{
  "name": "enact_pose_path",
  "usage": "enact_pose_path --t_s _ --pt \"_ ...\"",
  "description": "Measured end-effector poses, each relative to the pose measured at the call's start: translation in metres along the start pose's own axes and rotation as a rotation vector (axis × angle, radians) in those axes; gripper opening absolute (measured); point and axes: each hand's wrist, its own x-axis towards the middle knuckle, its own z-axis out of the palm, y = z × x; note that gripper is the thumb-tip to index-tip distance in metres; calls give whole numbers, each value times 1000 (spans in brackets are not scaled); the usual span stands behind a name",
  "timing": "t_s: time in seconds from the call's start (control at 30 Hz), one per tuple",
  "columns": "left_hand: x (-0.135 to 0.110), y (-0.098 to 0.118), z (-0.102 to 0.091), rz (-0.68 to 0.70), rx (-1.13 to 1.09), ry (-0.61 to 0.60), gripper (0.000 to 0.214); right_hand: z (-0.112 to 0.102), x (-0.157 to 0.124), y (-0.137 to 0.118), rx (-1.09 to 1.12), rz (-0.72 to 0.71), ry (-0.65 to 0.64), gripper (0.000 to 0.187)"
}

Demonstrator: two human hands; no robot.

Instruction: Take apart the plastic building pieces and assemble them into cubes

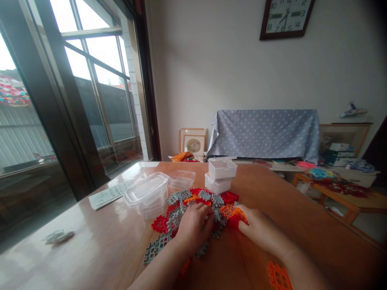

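Interlocking lattice tiles (pixel 175 221) are heaped on the wooden table (pixel 266 193) at twelve o'clock. Expect light, stiff plastic; grip flat faces, clear of toothed edges. Hands apart: right hand (pixel 254 222) pinches an orange lattice tile (pixel 230 210) at the heap's three o'clock; left hand (pixel 196 222) covers the heap's centre, grip indeterminable.

Stacked white plastic boxes (pixel 222 172) obstruct beyond the left hand (pixel 196 221). Right of the right hand (pixel 254 220), glossy brown tabletop (pixel 302 217) seems passable.
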Motion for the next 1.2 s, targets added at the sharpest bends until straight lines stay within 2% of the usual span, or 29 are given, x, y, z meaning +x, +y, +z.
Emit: enact_pose_path --t_s 0.1,0.2,0.33,0.47,0.63,0.73,0.83,0.93,1.1,1.2 --pt "-1 2 3 1 -11 -20 16 1 6 8 122 -6 -36 28" --pt "-2 4 3 4 -15 -42 16 9 14 16 236 6 -4 34" --pt "-3 8 -1 38 32 -82 15 22 21 23 386 129 12 38" --pt "-3 13 -6 88 44 -136 11 27 23 14 557 206 -5 36" --pt "-5 17 -5 162 8 -225 9 29 19 -14 1090 207 -79 89" --pt "-7 19 -4 177 9 -242 11 29 18 -21 1192 202 -99 101" --pt "-8 22 -3 193 15 -263 12 26 20 -17 1124 233 -33 95" --pt "-10 29 -2 240 50 -311 8 20 25 -5 1062 257 121 83" --pt "-16 46 2 347 61 -378 8 0 31 27 1011 288 399 65" --pt "-18 56 11 397 37 -409 14 -10 31 50 968 320 449 55"
